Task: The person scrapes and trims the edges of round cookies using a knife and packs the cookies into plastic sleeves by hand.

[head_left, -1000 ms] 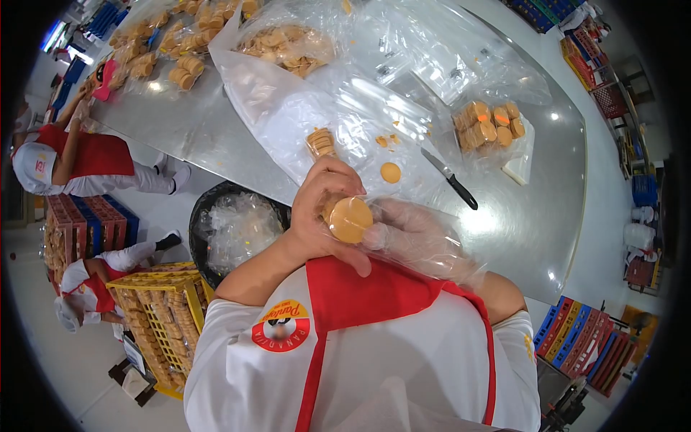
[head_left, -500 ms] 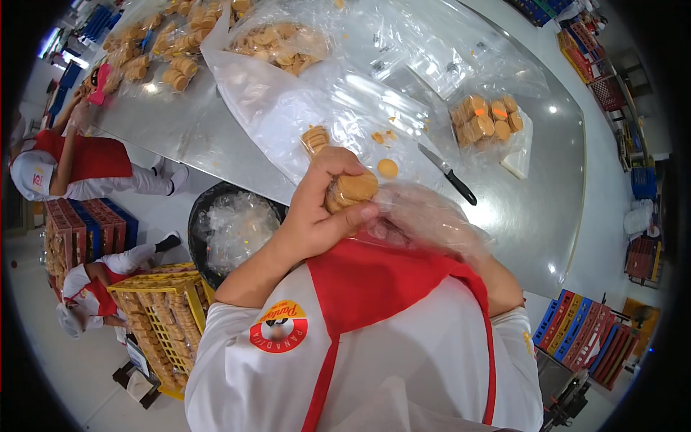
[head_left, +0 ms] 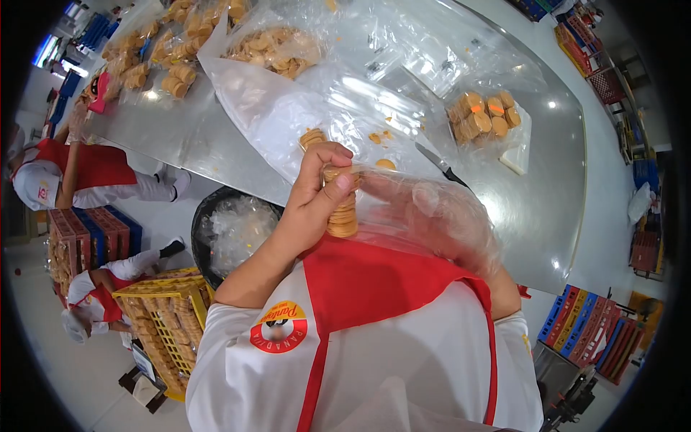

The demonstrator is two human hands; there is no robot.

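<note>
My left hand (head_left: 309, 201) is closed around a stack of round cookies (head_left: 342, 219), held upright in front of my red apron. My right hand (head_left: 425, 205) is close beside the stack, covered by clear plastic (head_left: 468, 230). It is blurred, and whether its fingers grip anything is unclear. Just beyond my left hand, another short stack of cookies (head_left: 312, 137) lies on a clear plastic sheet (head_left: 266, 119). A single cookie (head_left: 385, 164) and some crumbs lie near it. The black-handled knife (head_left: 450, 173) rests on the metal table, past my right hand.
Bagged cookies (head_left: 482, 115) sit at the table's right, with a clear bag of loose cookies (head_left: 277, 50) farther back. A black-lined bin (head_left: 205, 230) full of plastic stands left. Two co-workers (head_left: 93, 173) are at left, near a yellow crate (head_left: 162, 291).
The cookie stack in my left hand has turned from pointing toward my right hand to upright, lower end near the apron. My right hand and its plastic have shifted.
</note>
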